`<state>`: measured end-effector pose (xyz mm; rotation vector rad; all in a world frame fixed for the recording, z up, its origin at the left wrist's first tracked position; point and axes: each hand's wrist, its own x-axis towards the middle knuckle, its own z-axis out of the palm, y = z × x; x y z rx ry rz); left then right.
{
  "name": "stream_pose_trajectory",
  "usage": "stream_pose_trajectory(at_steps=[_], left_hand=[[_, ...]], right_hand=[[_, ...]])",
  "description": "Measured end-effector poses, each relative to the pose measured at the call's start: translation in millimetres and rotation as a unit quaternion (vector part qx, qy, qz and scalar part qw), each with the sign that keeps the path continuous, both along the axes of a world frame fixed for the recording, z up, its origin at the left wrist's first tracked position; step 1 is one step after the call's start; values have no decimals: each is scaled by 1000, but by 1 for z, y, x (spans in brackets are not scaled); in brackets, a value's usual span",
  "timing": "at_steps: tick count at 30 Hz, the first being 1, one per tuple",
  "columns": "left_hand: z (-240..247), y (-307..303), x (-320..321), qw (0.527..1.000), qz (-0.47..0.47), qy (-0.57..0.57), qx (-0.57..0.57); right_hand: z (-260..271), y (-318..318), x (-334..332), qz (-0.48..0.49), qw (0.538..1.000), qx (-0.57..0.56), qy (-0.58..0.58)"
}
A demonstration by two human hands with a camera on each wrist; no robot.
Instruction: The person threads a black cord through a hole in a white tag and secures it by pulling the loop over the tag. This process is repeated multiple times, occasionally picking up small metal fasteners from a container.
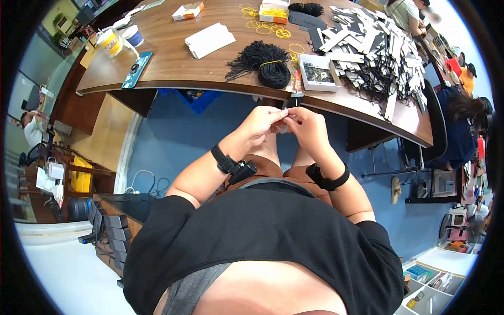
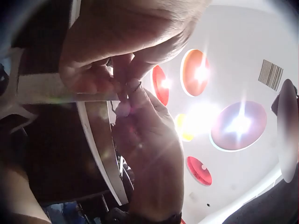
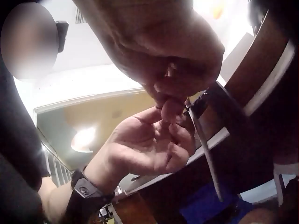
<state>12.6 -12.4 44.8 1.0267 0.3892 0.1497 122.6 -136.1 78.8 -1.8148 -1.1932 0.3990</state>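
Observation:
Below the table's front edge, the left hand and right hand meet at their fingertips. A thin black cord shows between the pinched fingers in the left wrist view, where the left hand is above the right hand. Fingers hide most of the cord. In the right wrist view the right hand is above the left hand. A narrow strip slants down beside the fingertips; whether it is held cannot be told.
On the wooden table are a black cord bundle, an open white box, a large pile of strips and cords, white cards, yellow bands, a phone and cups. Other people are at the sides.

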Motion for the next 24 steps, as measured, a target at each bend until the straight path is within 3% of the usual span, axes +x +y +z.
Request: stream_pose_trajectory(at_steps=[3, 6, 7, 10, 11, 13, 16, 17, 18, 19, 20, 21, 24], left_hand=[[7, 3, -4, 997, -25, -3, -73], [16, 9, -5, 970, -39, 54, 236], [19, 7, -7, 926, 5, 45, 374], [25, -7, -7, 859, 77, -51, 504], [19, -5, -7, 856, 12, -84, 510], [17, -8, -2, 900, -58, -149, 406], [12, -11, 0, 961, -99, -144, 213], [10, -11, 1, 975, -113, -135, 136], [12, -12, 0, 978, -114, -118, 128], [17, -12, -3, 981, -116, -101, 119], [20, -11, -5, 983, -116, -85, 111], [23, -7, -4, 973, -142, -95, 155], [38, -5, -4, 952, -104, -73, 279]], right_hand=[[1, -4, 2, -20, 991, 11, -131], [8, -9, 3, 15, 996, 51, -72], [16, -12, 5, 17, 999, 38, 12], [34, -20, 15, 54, 970, 30, 236], [41, -22, 19, 59, 956, 22, 286], [45, -22, 25, 78, 936, 26, 341], [42, -24, 32, 77, 962, 53, 258], [46, -26, 38, 8, 986, 103, -133], [52, -29, 41, -71, 964, 151, -205], [46, -30, 43, -64, 976, 204, 35], [41, -30, 45, -53, 929, 244, 272], [48, -29, 35, -44, 872, 270, 406], [30, -34, 42, 43, 772, 295, 562]])
